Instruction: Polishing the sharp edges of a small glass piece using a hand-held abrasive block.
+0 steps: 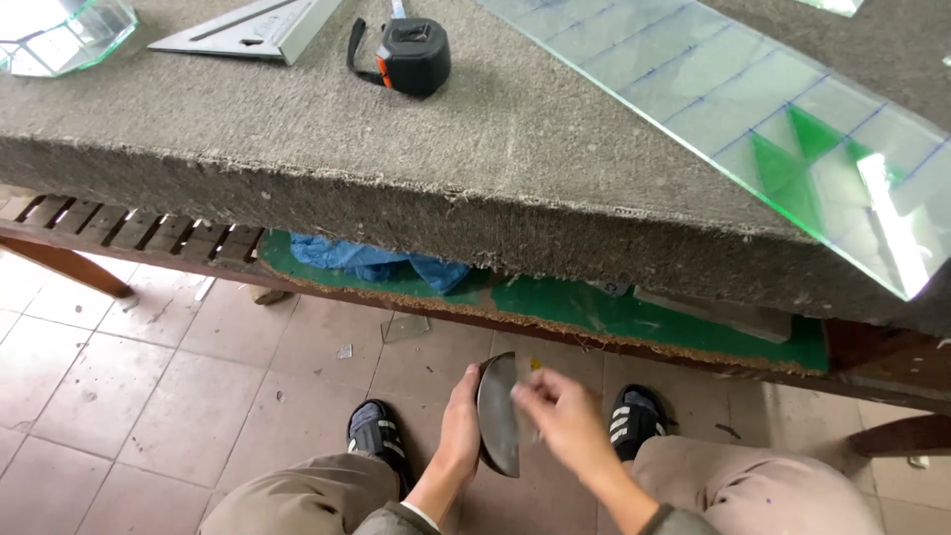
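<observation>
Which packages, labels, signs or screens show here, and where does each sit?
None in view: no package, sign, screen or readable label.
Nearest to one: the black and orange tape measure on the felt bench top, with no legible marking.
The glass sheet at the bench's right edge carries only drawn blue grid lines.

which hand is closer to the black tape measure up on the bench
Left. The left hand sits almost straight below the tape measure, gripping a dark curved piece down by the floor. The right hand is beside it, further off to the right.
</observation>
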